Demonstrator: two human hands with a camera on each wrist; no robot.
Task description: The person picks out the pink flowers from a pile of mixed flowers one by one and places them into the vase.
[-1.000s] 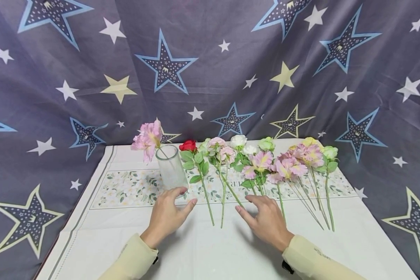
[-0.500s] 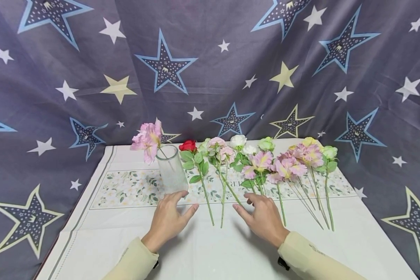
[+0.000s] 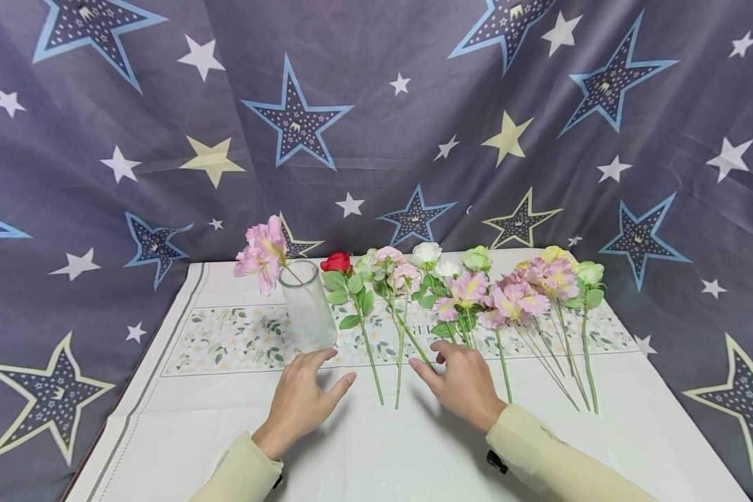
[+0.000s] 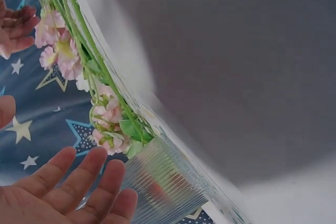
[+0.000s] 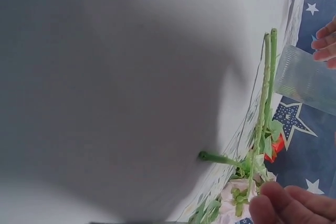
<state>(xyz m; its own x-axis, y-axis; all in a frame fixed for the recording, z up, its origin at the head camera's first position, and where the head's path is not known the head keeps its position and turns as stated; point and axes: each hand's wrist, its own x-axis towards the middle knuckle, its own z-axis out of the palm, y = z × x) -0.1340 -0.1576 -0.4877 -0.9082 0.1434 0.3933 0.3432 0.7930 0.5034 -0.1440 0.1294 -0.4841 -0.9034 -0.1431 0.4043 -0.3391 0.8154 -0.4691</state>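
A: Location of the vase?
B: Clear ribbed vase [image 3: 310, 314] stands on the table [image 3: 376, 453], base on a floral-print strip [image 3: 226, 338]. One pink flower [image 3: 262, 254] has its stem inside; bloom leans out past the rim on the vase's left.

A: Left hand?
B: Left hand [image 3: 300, 399] just in front of the vase's base. Fingers loosely extended, thumb well apart, nothing held. Contact of fingertip with vase: cannot tell.

A: Right hand?
B: Right hand [image 3: 463, 383] well to the right of the vase. Fingers slightly bent, gap between thumb and forefinger, nothing held. Thumb near the lower part of a green stem [image 3: 417, 343]; contact undetermined.

A: Other flowers?
B: All lie right of the vase. Nearest it, a red rose [image 3: 336, 262]; next, pale pink roses [image 3: 406, 277]; farther, white flowers [image 3: 427, 254], then purple-pink flowers [image 3: 521, 300]; farthest, a light green rose [image 3: 591, 273].

A: Behind the vase?
B: Dark star-printed cloth [image 3: 376, 125], hanging.
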